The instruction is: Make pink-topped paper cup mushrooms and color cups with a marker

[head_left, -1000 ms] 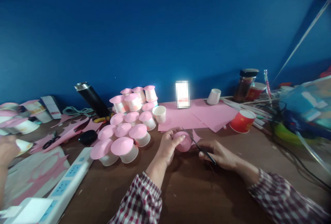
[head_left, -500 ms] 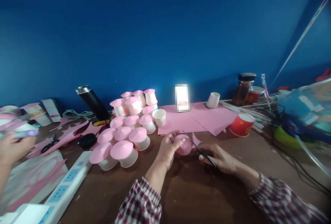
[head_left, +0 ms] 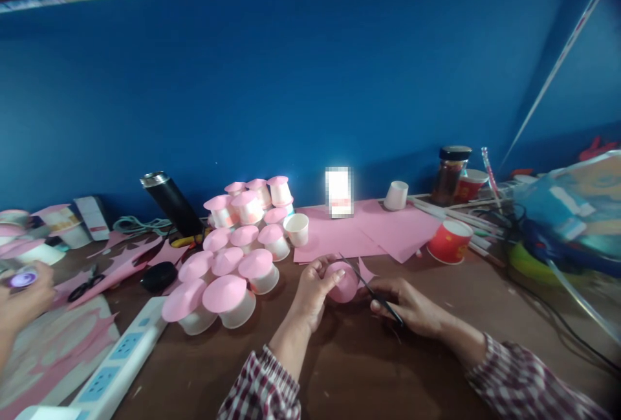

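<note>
My left hand (head_left: 312, 292) holds a small round piece of pink paper (head_left: 342, 283) just above the brown table (head_left: 369, 368). My right hand (head_left: 412, 307) grips black scissors (head_left: 369, 289), whose blades reach up to the right edge of the pink piece. A small pink offcut (head_left: 365, 272) sticks out behind the blades. Both sleeves are red-and-white plaid. To the left stands a cluster of several white paper cups with pink cone tops (head_left: 233, 258).
Pink paper sheets (head_left: 373, 229) lie behind my hands, a red cup (head_left: 449, 242) to the right. A black flask (head_left: 171, 200), white power strip (head_left: 116, 368), spare scissors (head_left: 85, 285) and pink scraps lie left. Another person's hand (head_left: 22, 297) holds a purple-capped item. Cables and clutter sit right.
The camera has tilted up, so everything sits lower in view. My hands keep their hold on the pink piece and scissors. The other person's hand at left now holds a purple-capped item.
</note>
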A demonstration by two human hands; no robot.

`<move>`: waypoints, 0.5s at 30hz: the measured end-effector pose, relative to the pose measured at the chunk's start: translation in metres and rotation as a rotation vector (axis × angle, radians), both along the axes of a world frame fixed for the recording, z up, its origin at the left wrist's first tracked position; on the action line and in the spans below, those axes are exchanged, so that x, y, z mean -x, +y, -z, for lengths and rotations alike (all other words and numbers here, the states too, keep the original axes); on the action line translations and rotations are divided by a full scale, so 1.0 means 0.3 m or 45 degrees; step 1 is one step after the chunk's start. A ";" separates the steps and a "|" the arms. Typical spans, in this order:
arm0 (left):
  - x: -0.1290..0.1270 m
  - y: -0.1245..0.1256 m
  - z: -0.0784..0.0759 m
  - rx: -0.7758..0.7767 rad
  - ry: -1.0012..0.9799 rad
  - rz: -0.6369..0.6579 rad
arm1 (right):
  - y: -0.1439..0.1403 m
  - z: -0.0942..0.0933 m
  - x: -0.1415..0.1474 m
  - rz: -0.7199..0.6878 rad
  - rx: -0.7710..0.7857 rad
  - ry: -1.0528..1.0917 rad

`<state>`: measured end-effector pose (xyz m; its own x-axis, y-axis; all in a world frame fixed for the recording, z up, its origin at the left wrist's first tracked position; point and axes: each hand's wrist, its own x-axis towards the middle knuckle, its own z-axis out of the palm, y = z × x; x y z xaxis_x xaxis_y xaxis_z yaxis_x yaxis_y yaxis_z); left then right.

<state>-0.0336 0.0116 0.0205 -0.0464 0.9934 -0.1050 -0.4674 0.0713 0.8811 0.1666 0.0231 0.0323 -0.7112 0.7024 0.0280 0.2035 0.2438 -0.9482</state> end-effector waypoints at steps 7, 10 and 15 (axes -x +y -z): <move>0.005 0.004 0.014 -0.020 0.005 0.030 | -0.004 -0.005 0.004 0.012 0.012 0.009; 0.006 0.004 0.010 -0.022 0.024 0.029 | -0.006 -0.005 0.004 0.010 0.031 0.007; 0.006 0.003 0.004 -0.032 0.032 0.020 | -0.006 -0.009 0.003 -0.009 0.043 0.026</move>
<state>-0.0355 0.0125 0.0193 -0.0334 0.9963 -0.0790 -0.4439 0.0561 0.8943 0.1658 0.0214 0.0349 -0.7154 0.6984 0.0190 0.1823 0.2128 -0.9599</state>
